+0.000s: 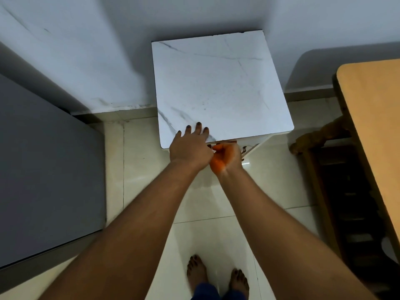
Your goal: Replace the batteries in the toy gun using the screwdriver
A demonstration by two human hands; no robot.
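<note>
the setting is a tiled floor with a grey wall at 12 o'clock, a grey slab-like surface at 9 o'clock and a wooden table (pixel 372 131) at 3 o'clock. at centre stands a small cabinet with a white marble-pattern top (pixel 218 87); nothing lies on that top.

left hand (pixel 190 148): fingers straight, spread flat on the near edge of the top at its 7 o'clock corner. it holds nothing; it appears to be bracing the cabinet.

right hand (pixel 226 155): just below the front edge of the top, touching the left hand, fingers curled inward. the palm shows an orange tint. whether it grips a drawer pull or some object cannot be told — the curled fingers hide whatever lies inside them. a metal handle (pixel 245 149) shows just beside it at 3 o'clock, on the cabinet front.

task items: the toy gun, the screwdriver and the batteries are not visible in this view. their location cannot be stated.

step in hand, as a judgement: preparation — most likely working a drawer under the top to get at the tools or the toy. no part of the battery change is yet evident.

next move, as a judgement: it calls for a steady pull with the right hand while the left hand presses down, so that the light cabinet does not slide or tip toward the person's bare feet (pixel 216 276) at 6 o'clock.
</note>
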